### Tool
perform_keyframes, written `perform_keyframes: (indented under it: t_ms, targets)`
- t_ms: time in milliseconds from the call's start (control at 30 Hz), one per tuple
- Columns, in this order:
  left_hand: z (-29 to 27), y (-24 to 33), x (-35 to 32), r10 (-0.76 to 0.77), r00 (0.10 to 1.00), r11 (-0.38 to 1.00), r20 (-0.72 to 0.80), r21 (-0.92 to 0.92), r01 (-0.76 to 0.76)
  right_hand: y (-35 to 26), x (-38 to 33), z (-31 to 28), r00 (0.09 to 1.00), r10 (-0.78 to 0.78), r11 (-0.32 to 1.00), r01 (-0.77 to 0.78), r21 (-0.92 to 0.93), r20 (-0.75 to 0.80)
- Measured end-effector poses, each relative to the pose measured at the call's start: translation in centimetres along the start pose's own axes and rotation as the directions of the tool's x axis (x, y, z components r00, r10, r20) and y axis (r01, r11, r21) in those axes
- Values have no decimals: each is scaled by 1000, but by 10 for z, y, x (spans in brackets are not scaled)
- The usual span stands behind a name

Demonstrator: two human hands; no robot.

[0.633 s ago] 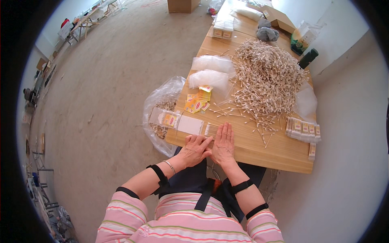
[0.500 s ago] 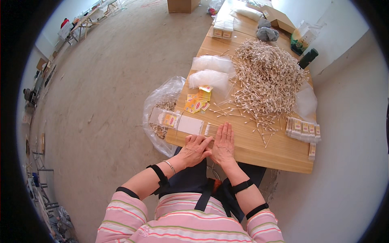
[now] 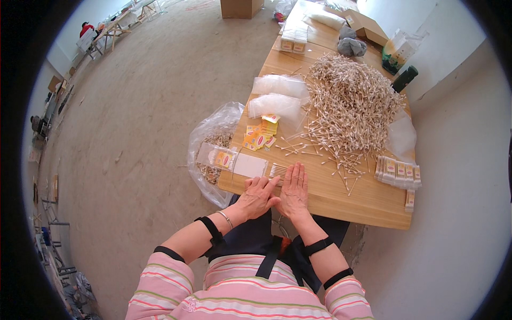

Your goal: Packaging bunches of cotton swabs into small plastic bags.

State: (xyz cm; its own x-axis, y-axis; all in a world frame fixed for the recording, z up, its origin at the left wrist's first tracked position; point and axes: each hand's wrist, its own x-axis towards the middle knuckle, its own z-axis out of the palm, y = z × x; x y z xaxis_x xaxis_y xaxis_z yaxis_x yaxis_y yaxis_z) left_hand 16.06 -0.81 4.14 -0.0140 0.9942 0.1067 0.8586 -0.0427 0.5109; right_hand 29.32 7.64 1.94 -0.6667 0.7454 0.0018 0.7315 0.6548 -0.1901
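Observation:
My left hand [image 3: 258, 196] and my right hand [image 3: 294, 191] lie side by side, palms down, at the near edge of the wooden table [image 3: 368, 200]. Their fingertips press on a small row of cotton swabs [image 3: 278, 170] lined up flat on the wood. A clear flat packet [image 3: 250, 165] lies just left of that row, and a filled packet with a yellow label [image 3: 223, 158] lies further left. Neither hand holds anything. A big heap of loose cotton swabs [image 3: 352, 101] covers the middle of the table beyond my hands.
Yellow label cards [image 3: 260, 136] lie near empty clear bags [image 3: 277, 96]. A row of finished packets [image 3: 397, 172] sits at the right edge. A plastic bag with swabs [image 3: 213, 144] hangs off the left side. Boxes and a dark bottle [image 3: 404, 79] stand at the far end.

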Motion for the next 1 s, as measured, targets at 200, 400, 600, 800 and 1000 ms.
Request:
perform_keyframes:
  t_ms: [200, 400, 600, 800, 1000]
  targets:
    - [1, 0, 4, -10, 1000, 999, 0, 51, 10, 0, 1, 1, 1000, 6, 1000, -6, -28, 14]
    - [1, -2, 5, -26, 999, 1000, 39, 11, 26, 1, 1, 3, 1000, -3, 1000, 3, 14, -15]
    - [2, 0, 10, -64, 998, 998, 8, -22, 65, -1, 1, 0, 1000, 5, 1000, -5, -7, 11]
    - [2, -2, 12, -56, 998, 998, 31, 14, 56, -1, 1, 2, 1000, 3, 1000, -3, -3, 1]
    - [4, -1, 17, -111, 994, 993, 12, -48, 112, -1, 2, 7, 999, 1, 1000, -1, 12, -43]
